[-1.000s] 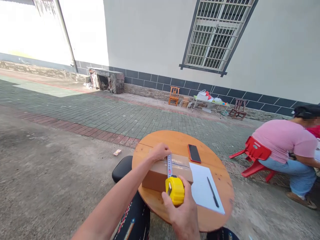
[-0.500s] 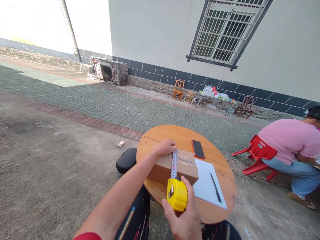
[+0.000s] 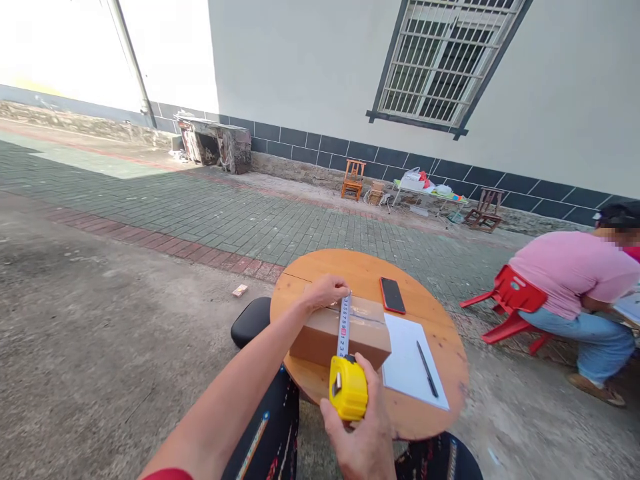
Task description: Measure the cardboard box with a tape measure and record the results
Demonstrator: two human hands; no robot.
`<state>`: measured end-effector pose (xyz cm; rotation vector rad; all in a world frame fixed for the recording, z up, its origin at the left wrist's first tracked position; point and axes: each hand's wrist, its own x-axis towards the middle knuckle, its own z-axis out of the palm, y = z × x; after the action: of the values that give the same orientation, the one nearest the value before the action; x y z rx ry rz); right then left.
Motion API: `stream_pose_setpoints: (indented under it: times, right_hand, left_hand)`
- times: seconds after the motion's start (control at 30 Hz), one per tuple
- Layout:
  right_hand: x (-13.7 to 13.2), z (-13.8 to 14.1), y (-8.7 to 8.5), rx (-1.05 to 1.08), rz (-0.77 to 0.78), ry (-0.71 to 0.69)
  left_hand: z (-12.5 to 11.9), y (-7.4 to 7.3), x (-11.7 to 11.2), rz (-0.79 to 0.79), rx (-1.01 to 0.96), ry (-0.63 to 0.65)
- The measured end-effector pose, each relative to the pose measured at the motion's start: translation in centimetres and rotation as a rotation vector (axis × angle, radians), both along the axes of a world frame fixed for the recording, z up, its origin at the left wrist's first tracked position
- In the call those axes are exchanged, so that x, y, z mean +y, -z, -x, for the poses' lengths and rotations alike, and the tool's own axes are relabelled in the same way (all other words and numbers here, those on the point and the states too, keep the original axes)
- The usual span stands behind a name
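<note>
A brown cardboard box [image 3: 320, 337] lies on a round wooden table [image 3: 345, 270]. My right hand [image 3: 363, 437] grips a yellow tape measure [image 3: 347, 396] at the box's near edge. Its white blade [image 3: 343, 327] runs across the box top to the far edge. There my left hand [image 3: 324, 292] pinches the blade's end against the box. A white sheet of paper [image 3: 407, 363] with a black pen [image 3: 427, 369] on it lies right of the box. A phone with a red case [image 3: 392, 295] rests beyond the paper.
A person in a pink shirt [image 3: 575, 267] sits on a red plastic chair [image 3: 510, 300] at the right. A black stool seat [image 3: 250, 320] stands left of the table. Small wooden chairs [image 3: 353, 179] and a low table with clutter [image 3: 430, 193] line the far wall.
The view has shifted slightly. Both hands keep the tape stretched across the box; the yellow case sits a little closer to the box's near edge than half a second ago.
</note>
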<state>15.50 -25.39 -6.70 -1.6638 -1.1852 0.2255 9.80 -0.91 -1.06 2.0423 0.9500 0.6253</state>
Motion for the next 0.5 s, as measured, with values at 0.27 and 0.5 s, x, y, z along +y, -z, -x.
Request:
stream_pose_setpoints:
  times: [0.27,0.5]
  right_hand:
    - [-2.7,-2.2,0.9,0.27,-0.147,0.1]
    - [-4.7,-4.4,1.1,0.208,-0.201,0.072]
  left_hand:
    - [2.7,-2.3,-3.8,-0.18,-0.097,-0.053]
    - [6.4,-1.3,-9.5,-0.575,0.178,0.15]
